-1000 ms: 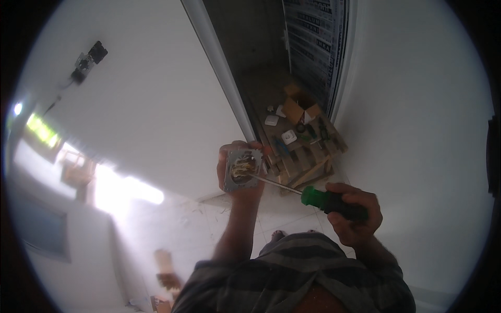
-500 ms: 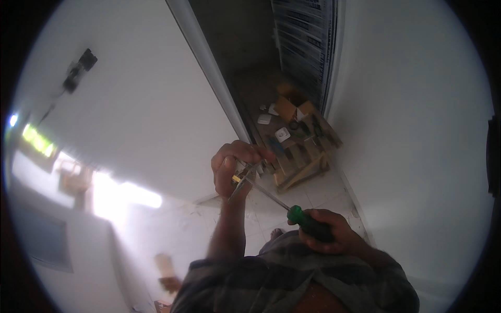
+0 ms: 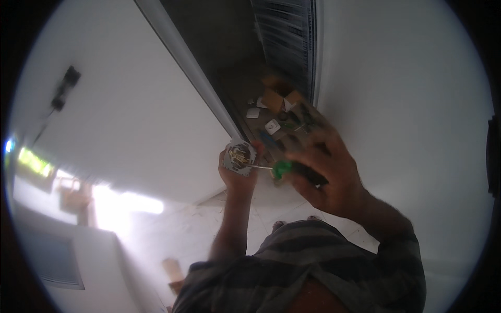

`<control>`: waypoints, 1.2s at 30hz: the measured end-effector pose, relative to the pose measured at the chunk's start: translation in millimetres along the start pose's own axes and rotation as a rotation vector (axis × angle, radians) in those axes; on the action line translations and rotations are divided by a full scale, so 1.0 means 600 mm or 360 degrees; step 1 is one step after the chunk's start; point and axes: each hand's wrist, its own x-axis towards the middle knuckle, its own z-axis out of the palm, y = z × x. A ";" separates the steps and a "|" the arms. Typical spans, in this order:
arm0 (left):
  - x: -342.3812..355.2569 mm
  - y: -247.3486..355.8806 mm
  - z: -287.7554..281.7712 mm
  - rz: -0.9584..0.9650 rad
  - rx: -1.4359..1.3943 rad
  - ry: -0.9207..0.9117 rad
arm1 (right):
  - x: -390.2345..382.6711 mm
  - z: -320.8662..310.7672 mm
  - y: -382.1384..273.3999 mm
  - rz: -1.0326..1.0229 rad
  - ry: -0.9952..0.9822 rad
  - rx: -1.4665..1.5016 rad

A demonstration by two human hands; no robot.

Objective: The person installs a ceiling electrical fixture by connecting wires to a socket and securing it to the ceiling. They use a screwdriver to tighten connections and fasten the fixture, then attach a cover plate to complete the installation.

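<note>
Hands raised in front of a white wall [image 3: 130, 120], one to each tool. Left hand [image 3: 237, 175] is curled shut around a small grey socket insert [image 3: 239, 156], gripping it from below and behind so that its open face, with brass-coloured metal parts showing, tilts toward the camera. The insert sits right at the edge of a pale door frame [image 3: 193, 68] that runs diagonally from the top of the view down to the hands.

Right hand [image 3: 326, 175] is closed in a fist around the green handle of a screwdriver [image 3: 284, 168]. The thin metal shaft runs left from the handle, and its tip meets the face of the insert. The hand is blurred, so single fingers are hard to make out, but the grip on the handle is plain.

Behind the hands, through the doorway, a dim floor holds a wooden pallet [image 3: 308, 122] with cardboard boxes [image 3: 276, 96] and a few small white pieces lying near them. A dark ribbed shutter [image 3: 287, 36] stands along the right edge of that opening.

On the wall's upper left a dark fitting [image 3: 65, 86] hangs with a cable trailing. Bright glare lies on the floor at lower left. A striped grey shirt [image 3: 308, 266] fills the bottom edge.
</note>
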 end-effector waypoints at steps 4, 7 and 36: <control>-0.036 0.065 0.050 0.0077 0.0322 -0.0179 | 0.046 0.010 -0.012 -0.0202 0.0323 0.0244; -0.045 0.037 0.052 -0.0393 -0.0792 0.0054 | 0.070 0.029 -0.019 -0.0331 0.0429 0.0520; -0.070 0.062 0.077 0.0088 -0.0098 -0.0171 | 0.105 0.013 -0.018 -0.0584 0.0175 0.0733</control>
